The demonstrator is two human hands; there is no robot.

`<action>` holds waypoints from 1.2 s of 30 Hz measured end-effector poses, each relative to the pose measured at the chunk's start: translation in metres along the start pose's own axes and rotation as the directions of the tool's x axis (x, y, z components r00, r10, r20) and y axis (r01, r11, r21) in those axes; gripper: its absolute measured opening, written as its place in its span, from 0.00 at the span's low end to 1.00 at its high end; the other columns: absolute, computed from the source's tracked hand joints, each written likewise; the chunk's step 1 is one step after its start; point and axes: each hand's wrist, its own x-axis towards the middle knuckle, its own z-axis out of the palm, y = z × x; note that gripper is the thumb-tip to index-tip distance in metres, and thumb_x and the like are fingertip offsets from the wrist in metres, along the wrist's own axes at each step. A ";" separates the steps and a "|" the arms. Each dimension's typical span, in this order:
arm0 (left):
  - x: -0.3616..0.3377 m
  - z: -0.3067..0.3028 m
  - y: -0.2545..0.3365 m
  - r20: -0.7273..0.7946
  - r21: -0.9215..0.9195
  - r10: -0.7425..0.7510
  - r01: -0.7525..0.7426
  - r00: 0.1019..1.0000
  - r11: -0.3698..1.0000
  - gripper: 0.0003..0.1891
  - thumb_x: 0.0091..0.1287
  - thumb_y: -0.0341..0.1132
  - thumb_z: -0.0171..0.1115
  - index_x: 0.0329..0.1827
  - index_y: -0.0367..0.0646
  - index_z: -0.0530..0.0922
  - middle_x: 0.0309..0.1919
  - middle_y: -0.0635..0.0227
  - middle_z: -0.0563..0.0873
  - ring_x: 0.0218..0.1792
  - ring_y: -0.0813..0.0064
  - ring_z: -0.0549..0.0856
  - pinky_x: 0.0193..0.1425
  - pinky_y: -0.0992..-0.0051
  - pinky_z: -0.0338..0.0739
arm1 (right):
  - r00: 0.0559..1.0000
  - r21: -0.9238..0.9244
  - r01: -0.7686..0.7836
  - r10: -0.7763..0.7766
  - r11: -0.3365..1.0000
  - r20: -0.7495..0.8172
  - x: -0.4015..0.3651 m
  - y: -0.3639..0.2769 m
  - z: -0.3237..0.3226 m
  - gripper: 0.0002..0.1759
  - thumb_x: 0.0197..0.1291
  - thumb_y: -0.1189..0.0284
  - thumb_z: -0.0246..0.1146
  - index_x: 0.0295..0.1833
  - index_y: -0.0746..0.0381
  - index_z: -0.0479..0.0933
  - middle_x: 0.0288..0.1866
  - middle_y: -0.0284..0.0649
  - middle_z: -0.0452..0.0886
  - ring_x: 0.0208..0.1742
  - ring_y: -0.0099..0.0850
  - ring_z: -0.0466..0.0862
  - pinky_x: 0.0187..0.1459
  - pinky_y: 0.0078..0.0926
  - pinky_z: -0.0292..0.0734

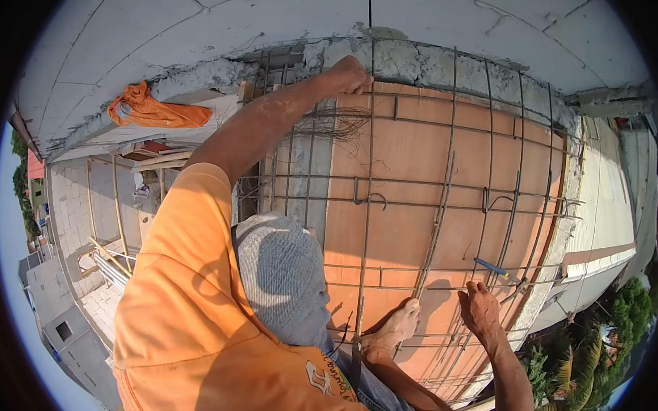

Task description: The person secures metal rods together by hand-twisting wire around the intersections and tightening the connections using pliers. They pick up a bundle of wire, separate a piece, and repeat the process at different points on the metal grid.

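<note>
A grid of steel rebar (pixel 451 137) spans an orange-brown plywood panel (pixel 410 150). My left hand (pixel 346 75), arm stretched far forward, is closed at an upright bar near the concrete edge. Low on the right, my right hand (pixel 479 306) has its fingers curled at a bar of the same mesh. Just beyond those fingertips a slim blue-handled tool (pixel 491 268) lies across the bars. Dark tie wire (pixel 339 124) lies in a loose tangle below my left hand. A bare foot (pixel 397 325) stands on the panel among the bars.
Rough broken concrete (pixel 406 62) borders the panel below a grey block wall (pixel 277 19). An orange cloth (pixel 155 109) hangs at its ledge. Grey textured fabric (pixel 280 269) bulges beside my left sleeve. Wooden poles (pixel 115 198) stand lower left; a pale roof (pixel 601 208) and trees lie right.
</note>
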 end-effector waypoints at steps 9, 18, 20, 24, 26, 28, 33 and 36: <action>0.004 0.018 0.021 0.024 -0.202 -0.078 0.081 0.997 0.976 0.10 0.65 0.32 0.64 0.26 0.36 0.81 0.18 0.68 0.79 0.14 0.82 0.68 0.16 0.76 0.57 | 0.969 0.214 0.215 -0.180 0.953 -0.170 0.143 -0.155 0.070 0.12 0.61 0.67 0.62 0.37 0.65 0.74 0.37 0.54 0.79 0.34 0.54 0.82 0.33 0.49 0.78; 0.047 0.050 0.009 0.086 0.238 0.213 -0.228 0.973 0.944 0.09 0.62 0.32 0.62 0.23 0.42 0.83 0.20 0.68 0.83 0.21 0.79 0.75 0.24 0.75 0.67 | 0.955 0.284 0.135 -0.048 0.949 -0.293 0.151 -0.175 0.082 0.09 0.54 0.74 0.61 0.38 0.66 0.72 0.32 0.52 0.80 0.29 0.54 0.83 0.30 0.46 0.79; 0.049 0.053 0.006 0.193 0.485 0.445 -0.479 0.874 0.732 0.10 0.58 0.29 0.59 0.21 0.46 0.84 0.24 0.67 0.87 0.27 0.74 0.84 0.33 0.74 0.79 | 0.971 0.289 0.051 0.020 0.956 -0.238 0.148 -0.178 0.075 0.11 0.51 0.73 0.64 0.38 0.65 0.71 0.32 0.54 0.80 0.31 0.54 0.83 0.32 0.47 0.79; 0.023 0.049 0.029 0.055 -0.121 0.111 -0.103 0.992 0.987 0.13 0.62 0.31 0.63 0.17 0.40 0.81 0.16 0.67 0.82 0.16 0.78 0.73 0.18 0.73 0.64 | 0.973 0.329 0.019 0.059 0.944 -0.225 0.147 -0.180 0.081 0.14 0.48 0.73 0.65 0.39 0.65 0.71 0.34 0.54 0.80 0.32 0.54 0.83 0.32 0.47 0.79; 0.029 0.045 0.035 0.061 -0.152 0.112 -0.102 0.992 0.983 0.15 0.63 0.33 0.67 0.18 0.39 0.81 0.16 0.67 0.81 0.15 0.79 0.71 0.17 0.74 0.63 | 0.972 0.319 0.037 0.040 0.947 -0.231 0.147 -0.183 0.074 0.15 0.47 0.73 0.66 0.40 0.65 0.70 0.34 0.53 0.79 0.31 0.54 0.83 0.31 0.47 0.79; 0.026 0.044 0.033 0.094 -0.121 0.078 -0.067 0.992 0.990 0.12 0.65 0.35 0.65 0.24 0.41 0.81 0.17 0.70 0.81 0.14 0.85 0.67 0.17 0.77 0.57 | 0.958 0.305 0.065 0.026 0.950 -0.285 0.149 -0.184 0.073 0.10 0.51 0.74 0.63 0.36 0.65 0.70 0.31 0.54 0.79 0.29 0.53 0.83 0.29 0.46 0.78; 0.024 0.021 0.024 0.118 -0.118 0.040 -0.026 0.992 0.993 0.10 0.64 0.36 0.66 0.26 0.41 0.81 0.18 0.70 0.81 0.14 0.86 0.68 0.17 0.78 0.58 | 0.950 0.267 0.110 -0.022 0.957 -0.313 0.154 -0.193 0.067 0.06 0.55 0.74 0.60 0.33 0.65 0.71 0.28 0.54 0.80 0.27 0.53 0.82 0.27 0.45 0.78; 0.021 0.022 0.024 0.131 -0.116 0.025 -0.010 0.991 0.993 0.10 0.64 0.37 0.66 0.28 0.40 0.81 0.18 0.69 0.81 0.14 0.86 0.68 0.17 0.79 0.57 | 0.953 0.278 0.043 0.044 0.960 -0.299 0.151 -0.194 0.071 0.05 0.55 0.74 0.60 0.33 0.65 0.72 0.28 0.53 0.80 0.27 0.53 0.83 0.27 0.46 0.78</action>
